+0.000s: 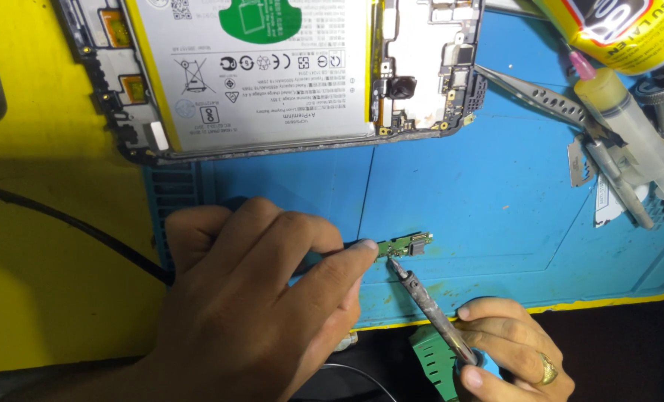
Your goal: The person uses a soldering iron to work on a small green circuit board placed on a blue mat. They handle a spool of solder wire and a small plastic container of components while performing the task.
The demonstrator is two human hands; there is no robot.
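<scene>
Soldering work on a small green circuit board (404, 245) is judged to be the step in hand: the board lies on the blue work mat (481, 201), approx. mid-mat and well below the opened phone (272, 67) w/ its white battery showing. The board's left end is pinned by the left hand (250, 298), which is closed round a dark tool, prob. tweezers, though the tool is mostly hidden under the fingers and can't be told for certain. The soldering iron (429, 305) is gripped near its green handle by the right hand (510, 350), fingers curled shut round it, a ring seen on one finger; its tip is set at the board's lower edge, touching or just about touching. A black cable (71, 223) is run across the yellow desk (41, 298) at the left. At the right of the mat a clear syringe (630, 119), metal tweezers (533, 93) and a yellow glue tube (615, 26) are laid together, well apart from the board. For the next move, a steady tip on the one pad is called for, w/ the board kept pinned flat so it isn't dragged, and the heat kept brief so nearby parts, e.g. the metal connector at the board's right end, aren't loosened.
</scene>
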